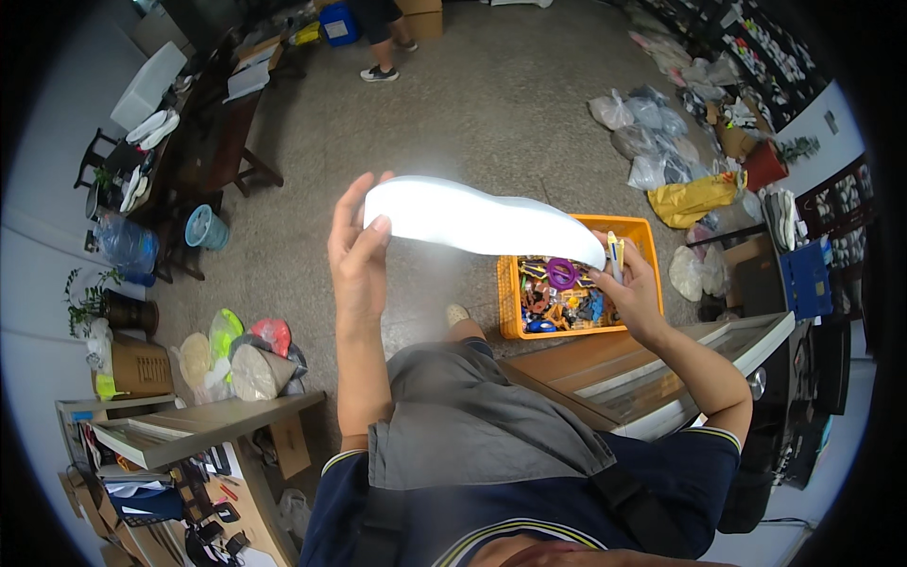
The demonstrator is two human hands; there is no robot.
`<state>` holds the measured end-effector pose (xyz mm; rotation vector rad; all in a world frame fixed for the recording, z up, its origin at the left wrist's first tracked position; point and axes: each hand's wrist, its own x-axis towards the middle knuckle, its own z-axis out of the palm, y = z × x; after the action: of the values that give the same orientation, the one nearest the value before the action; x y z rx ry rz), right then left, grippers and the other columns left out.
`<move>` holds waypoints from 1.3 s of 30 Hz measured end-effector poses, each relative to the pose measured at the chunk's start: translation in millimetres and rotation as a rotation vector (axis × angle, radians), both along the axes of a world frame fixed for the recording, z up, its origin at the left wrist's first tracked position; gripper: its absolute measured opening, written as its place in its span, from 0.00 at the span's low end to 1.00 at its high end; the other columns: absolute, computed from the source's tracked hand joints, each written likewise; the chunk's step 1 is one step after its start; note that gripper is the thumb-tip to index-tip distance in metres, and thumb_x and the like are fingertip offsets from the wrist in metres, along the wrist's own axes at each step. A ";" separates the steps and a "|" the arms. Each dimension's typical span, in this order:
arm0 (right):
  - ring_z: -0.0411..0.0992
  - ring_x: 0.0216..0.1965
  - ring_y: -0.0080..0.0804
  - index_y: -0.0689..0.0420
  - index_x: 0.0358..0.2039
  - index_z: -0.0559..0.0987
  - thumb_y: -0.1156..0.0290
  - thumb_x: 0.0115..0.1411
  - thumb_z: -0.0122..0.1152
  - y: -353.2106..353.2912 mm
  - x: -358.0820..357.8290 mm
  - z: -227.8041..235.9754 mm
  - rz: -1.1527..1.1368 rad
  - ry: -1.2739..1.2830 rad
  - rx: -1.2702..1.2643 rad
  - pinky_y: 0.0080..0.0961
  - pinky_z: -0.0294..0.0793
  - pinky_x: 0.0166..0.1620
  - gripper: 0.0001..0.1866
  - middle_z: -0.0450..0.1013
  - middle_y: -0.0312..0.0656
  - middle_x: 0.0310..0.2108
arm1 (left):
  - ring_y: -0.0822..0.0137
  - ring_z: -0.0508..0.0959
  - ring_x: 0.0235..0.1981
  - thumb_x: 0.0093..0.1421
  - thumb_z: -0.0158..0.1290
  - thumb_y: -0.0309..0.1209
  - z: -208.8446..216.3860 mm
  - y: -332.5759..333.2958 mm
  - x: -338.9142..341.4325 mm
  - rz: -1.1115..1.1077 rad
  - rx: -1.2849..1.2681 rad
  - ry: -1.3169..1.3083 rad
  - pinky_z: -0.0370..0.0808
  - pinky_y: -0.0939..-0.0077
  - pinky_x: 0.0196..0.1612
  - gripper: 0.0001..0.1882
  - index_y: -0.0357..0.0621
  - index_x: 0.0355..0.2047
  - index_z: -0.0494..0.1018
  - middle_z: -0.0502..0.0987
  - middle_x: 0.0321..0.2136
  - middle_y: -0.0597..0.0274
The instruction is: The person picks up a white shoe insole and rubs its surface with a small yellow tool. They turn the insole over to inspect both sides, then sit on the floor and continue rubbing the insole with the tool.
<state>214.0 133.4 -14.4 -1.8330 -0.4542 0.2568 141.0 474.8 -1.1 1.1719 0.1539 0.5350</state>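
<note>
A long white shoe sole (482, 219), overexposed and smooth-looking, is held up crosswise in front of me. My left hand (359, 231) pinches its broad left end, with the thumb on the near edge and the fingers behind. At the narrower right end, my right hand (635, 288) grips the tip between thumb and fingers. The same hand also carries a slim yellow-and-white pen-like tool (616, 257), which points upward; its exact kind is unclear. Below the sole's right end stands an orange plastic crate (578, 331) of small colourful parts, among them a purple ring (562, 274).
Close on my right is a slanted framed glass panel (680, 364); a cluttered desk (250, 501) stands at lower left. Bagged goods (642, 128) line the right side. A blue bin (206, 228) stands left, and another person's legs (378, 42) show far ahead.
</note>
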 end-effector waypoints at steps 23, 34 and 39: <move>0.67 0.48 0.23 0.64 0.55 0.74 0.85 0.58 0.60 0.4 -1.0 -3.2 -0.038 0.104 0.029 0.21 0.68 0.52 0.23 0.66 0.38 0.46 | 0.56 0.70 0.59 0.53 0.58 0.33 -2.1 0.8 -1.2 -0.041 0.055 -0.015 0.65 0.61 0.63 0.34 0.37 0.61 0.65 0.70 0.57 0.46; 0.63 0.44 0.23 0.64 0.47 0.75 0.72 0.66 0.57 -0.6 -1.9 -0.1 -0.047 0.192 -0.014 0.23 0.64 0.49 0.11 0.64 0.37 0.40 | 0.63 0.77 0.50 0.61 0.59 0.32 -9.3 -2.5 3.7 0.046 0.329 0.144 0.76 0.69 0.50 0.28 0.37 0.59 0.65 0.74 0.50 0.51; 0.64 0.37 0.18 0.61 0.46 0.75 0.67 0.69 0.54 0.3 -4.1 6.4 -0.071 0.308 -0.010 0.19 0.67 0.40 0.11 0.65 0.32 0.36 | 0.63 0.77 0.50 0.61 0.58 0.32 -7.0 -3.6 3.1 0.065 0.348 0.166 0.76 0.69 0.50 0.27 0.36 0.58 0.66 0.74 0.50 0.51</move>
<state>209.9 133.7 -8.0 -1.7766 -0.1735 0.4846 144.1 471.1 -8.1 1.5561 0.2489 0.5348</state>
